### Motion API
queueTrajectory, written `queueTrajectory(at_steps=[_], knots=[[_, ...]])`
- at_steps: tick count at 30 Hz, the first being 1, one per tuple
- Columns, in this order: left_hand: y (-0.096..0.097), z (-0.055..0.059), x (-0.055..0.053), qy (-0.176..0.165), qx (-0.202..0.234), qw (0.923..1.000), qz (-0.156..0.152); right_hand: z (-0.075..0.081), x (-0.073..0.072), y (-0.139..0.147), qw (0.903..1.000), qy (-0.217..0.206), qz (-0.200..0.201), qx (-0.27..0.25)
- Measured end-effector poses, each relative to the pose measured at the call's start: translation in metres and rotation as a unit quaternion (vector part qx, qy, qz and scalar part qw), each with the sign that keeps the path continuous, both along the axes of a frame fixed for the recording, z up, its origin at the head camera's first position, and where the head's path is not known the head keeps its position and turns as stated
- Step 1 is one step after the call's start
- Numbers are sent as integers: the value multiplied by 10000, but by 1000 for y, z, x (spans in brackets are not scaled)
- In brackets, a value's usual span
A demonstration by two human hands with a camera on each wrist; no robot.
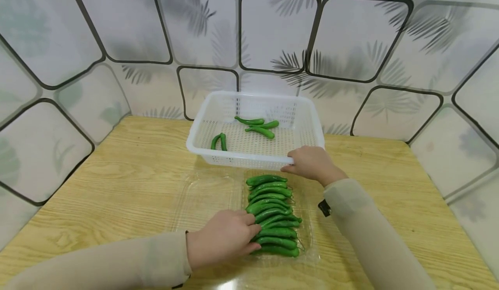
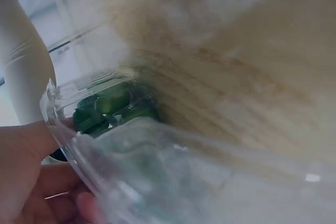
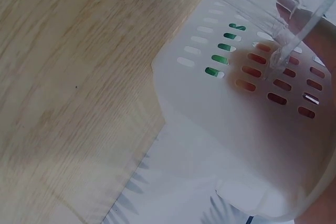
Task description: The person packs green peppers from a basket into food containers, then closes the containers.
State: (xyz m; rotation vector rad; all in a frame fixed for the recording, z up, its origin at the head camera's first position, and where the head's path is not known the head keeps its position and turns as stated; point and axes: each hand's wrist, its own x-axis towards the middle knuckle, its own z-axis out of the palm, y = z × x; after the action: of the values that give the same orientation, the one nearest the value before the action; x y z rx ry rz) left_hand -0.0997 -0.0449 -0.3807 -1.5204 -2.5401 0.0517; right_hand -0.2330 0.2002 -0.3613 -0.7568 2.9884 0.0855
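My right hand [image 1: 312, 162] grips the front right rim of a white perforated plastic basket [image 1: 249, 161]. In the right wrist view its fingers show through the slots of the basket wall [image 3: 210, 98]. A few green chili peppers [image 1: 259, 130] lie inside the basket. In front of it, a clear plastic clamshell box [image 1: 206, 194] lies unfolded, its right half holding a column of several green chili peppers [image 1: 273, 214]. My left hand [image 1: 222, 240] rests at the left ends of the lower peppers, fingers loosely bent. The left wrist view shows that hand [image 2: 37, 177] beside the clear plastic wall.
Everything stands on a wood-grain table [image 1: 117, 186]. Patterned panels [image 1: 280, 30] enclose the table at the back and both sides, and the basket stands close to the back one.
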Motion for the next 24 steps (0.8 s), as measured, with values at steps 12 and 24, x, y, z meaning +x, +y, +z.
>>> queueTrajectory(at_steps=[12, 24], knots=[[6, 2, 1, 765, -353, 9964, -131, -2, 0, 2, 10000, -12, 35, -56], [12, 1, -4, -412, -11, 9990, -155, 1, 0, 0, 10000, -14, -4, 8]])
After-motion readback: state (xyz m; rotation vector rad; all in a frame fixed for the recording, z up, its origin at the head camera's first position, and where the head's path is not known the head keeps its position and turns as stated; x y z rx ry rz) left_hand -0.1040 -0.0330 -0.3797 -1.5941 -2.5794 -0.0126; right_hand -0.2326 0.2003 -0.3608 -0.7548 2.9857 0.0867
